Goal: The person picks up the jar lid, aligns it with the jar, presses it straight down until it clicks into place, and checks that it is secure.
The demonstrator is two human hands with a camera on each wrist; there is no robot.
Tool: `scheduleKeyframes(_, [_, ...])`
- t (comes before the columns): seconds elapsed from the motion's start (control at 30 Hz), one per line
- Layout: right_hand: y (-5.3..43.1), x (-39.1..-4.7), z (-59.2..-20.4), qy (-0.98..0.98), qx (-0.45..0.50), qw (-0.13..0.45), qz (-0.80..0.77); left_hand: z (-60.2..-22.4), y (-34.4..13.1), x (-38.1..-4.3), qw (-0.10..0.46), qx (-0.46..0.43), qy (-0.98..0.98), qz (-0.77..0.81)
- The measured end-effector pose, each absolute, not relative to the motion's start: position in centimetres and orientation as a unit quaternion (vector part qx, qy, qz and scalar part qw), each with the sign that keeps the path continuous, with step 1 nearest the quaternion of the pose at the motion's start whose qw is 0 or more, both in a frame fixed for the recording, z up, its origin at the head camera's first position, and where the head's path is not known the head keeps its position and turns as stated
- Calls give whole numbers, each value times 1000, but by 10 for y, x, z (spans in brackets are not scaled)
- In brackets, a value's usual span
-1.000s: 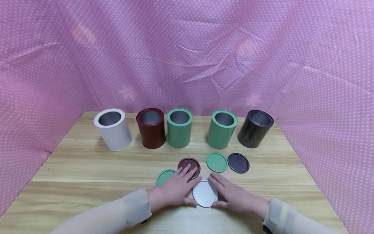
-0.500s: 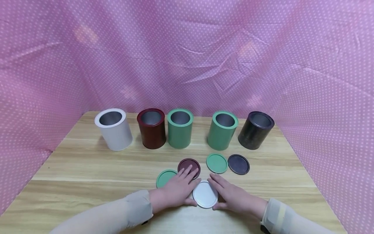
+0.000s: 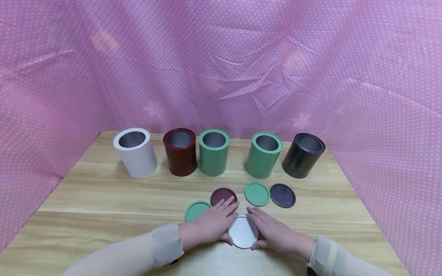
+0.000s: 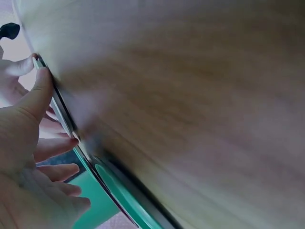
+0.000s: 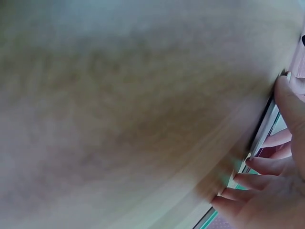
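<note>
The white lid (image 3: 243, 232) lies on the tabletop (image 3: 114, 207) between the left hand (image 3: 215, 224) and the right hand (image 3: 276, 233), its rim flanked on each side by a thumb at the near edge and a forefinger at the far edge. The fingers of both hands are extended, the thumbs spread apart from them; the left fingers overlap the red lid (image 3: 221, 194), beside the left green lid (image 3: 196, 211), while the right green lid (image 3: 257, 194) and black lid (image 3: 282, 195) lie beyond the right hand. Five cans (image 3: 213, 161) stand behind.
</note>
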State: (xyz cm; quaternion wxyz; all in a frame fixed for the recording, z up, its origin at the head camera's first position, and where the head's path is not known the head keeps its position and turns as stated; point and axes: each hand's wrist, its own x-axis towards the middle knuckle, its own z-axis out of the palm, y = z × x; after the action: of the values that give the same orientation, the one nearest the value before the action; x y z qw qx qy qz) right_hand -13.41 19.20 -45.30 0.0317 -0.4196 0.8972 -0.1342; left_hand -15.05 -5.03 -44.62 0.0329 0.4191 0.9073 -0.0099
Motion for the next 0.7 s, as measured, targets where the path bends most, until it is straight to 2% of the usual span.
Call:
scheduleKeyframes(0.3, [186, -137, -449, 909, -375, 65, -167, -442, -57, -158, 36, 414, 908, 58])
scheduleKeyframes(0.47, [183, -140, -448, 905, -370, 57, -201, -437, -67, -165, 25, 430, 897, 99])
scheduleKeyframes(0.7, [174, -149, -441, 896, -359, 57, -254, -427, -86, -175, 68, 415, 884, 204])
